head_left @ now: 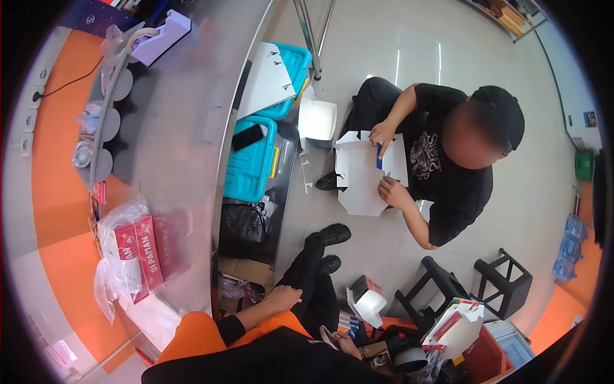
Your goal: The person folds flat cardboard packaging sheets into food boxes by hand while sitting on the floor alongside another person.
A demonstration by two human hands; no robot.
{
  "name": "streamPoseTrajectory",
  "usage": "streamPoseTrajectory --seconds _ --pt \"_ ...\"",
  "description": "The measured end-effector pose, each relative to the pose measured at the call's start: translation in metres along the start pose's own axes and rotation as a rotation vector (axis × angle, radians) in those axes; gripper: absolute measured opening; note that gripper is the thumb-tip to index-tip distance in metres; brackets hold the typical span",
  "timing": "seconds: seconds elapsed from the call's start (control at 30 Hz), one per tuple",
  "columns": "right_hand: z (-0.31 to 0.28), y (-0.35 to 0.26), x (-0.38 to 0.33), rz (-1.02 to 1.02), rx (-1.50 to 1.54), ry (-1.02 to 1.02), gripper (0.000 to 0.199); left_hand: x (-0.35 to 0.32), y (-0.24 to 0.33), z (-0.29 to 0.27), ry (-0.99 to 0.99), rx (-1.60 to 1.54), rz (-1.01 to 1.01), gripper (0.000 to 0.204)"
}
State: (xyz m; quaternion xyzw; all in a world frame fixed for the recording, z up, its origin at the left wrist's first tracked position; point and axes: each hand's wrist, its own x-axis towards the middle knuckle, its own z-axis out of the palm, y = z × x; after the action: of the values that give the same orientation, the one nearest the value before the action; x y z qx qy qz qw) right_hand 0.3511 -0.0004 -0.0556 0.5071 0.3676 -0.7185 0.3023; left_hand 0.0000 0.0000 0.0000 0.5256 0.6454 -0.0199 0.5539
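My left hand (284, 299) lies on my dark-trousered leg, fingers resting along it, and holds nothing. Low in the middle, my right hand (348, 346) is closed round a phone (329, 337), seen mostly edge-on. Across from me a person (448, 147) in a black cap and black T-shirt sits on the floor. Spread open on that person's lap is a white cardboard box (361, 182). One of the person's hands (384, 136) presses on a small blue object (380, 157) at the cardboard; the other hand (393, 192) holds the box's edge.
A metal table (185, 128) on the left carries a lilac tape dispenser (161, 38) and a plastic-wrapped red box (144, 253). Under it stand turquoise bins (246, 169), one with a dark phone (248, 137) on top. Black stools (441, 288) and packed boxes (457, 326) stand at right.
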Motion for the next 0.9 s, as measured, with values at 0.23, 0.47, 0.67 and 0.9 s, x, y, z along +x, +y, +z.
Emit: streamPoseTrajectory --seconds 0.23,0.47,0.67,0.9 --pt "0.009 0.009 -0.038 0.021 0.331 -0.419 0.023 -0.03 0.025 -0.039 -0.339 -0.009 -0.171 0.028" --pt "-0.006 0.025 0.026 -0.203 -0.05 -0.455 0.027 0.01 -0.062 -0.012 -0.511 -0.435 -0.306 0.045" --pt "-0.131 -0.039 0.12 -0.325 -0.262 0.128 0.033 0.103 -0.162 0.002 0.494 -0.193 -0.704 0.034" --pt "-0.257 -0.103 0.242 -0.431 -0.085 0.45 0.028 0.188 -0.32 0.072 0.585 0.201 -0.872 0.041"
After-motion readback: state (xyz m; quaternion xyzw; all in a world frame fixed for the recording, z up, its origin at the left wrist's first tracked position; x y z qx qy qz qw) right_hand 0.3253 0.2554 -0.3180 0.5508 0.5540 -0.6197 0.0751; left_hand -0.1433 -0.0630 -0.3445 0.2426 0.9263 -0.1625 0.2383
